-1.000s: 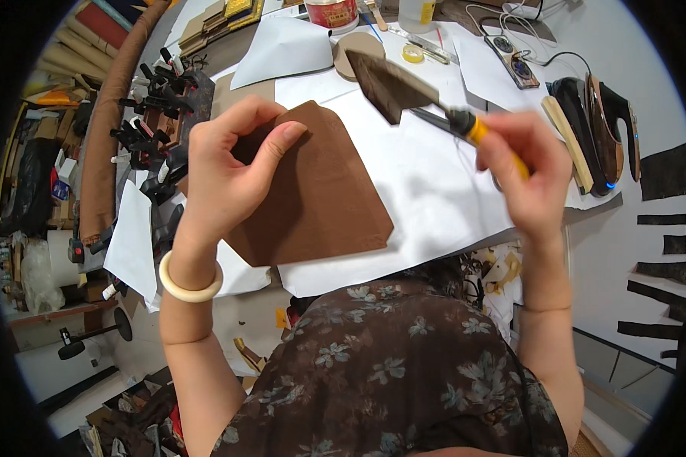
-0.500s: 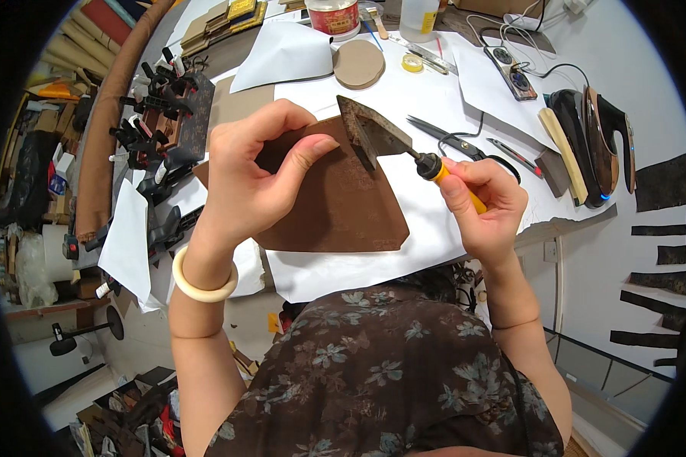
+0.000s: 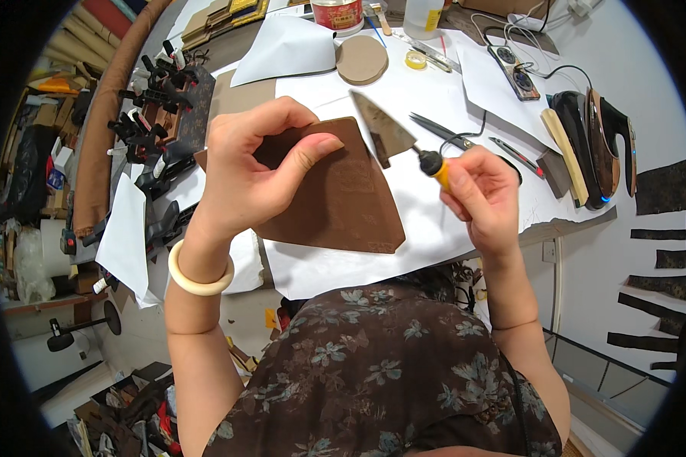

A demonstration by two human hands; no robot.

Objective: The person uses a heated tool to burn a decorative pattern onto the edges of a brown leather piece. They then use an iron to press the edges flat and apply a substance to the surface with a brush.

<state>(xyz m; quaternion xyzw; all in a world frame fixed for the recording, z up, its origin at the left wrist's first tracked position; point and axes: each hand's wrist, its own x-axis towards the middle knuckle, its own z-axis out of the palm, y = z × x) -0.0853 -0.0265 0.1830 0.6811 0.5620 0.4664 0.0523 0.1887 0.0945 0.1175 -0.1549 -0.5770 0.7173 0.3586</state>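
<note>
- The left hand (image 3: 248, 171) pinches a brown sheet (image 3: 335, 202) by its upper-left edge, thumb laid across the face, lifting it above the table (image 3: 434, 228) so its top edge is free to work on.
- The right hand (image 3: 484, 198), at three o'clock from the sheet, is clenched around the orange handle of a flat-bladed iron (image 3: 392, 133); the blade tip sits at the sheet's upper-right edge.
- A cord trails from the handle across the table.
- A white bangle (image 3: 198, 270) circles the left wrist.
- At twelve o'clock lie a round brown disc (image 3: 362, 59) and scissors (image 3: 446, 133).

Cluttered white worktable (image 3: 434, 236), pale wall (image 3: 648, 91)
</note>
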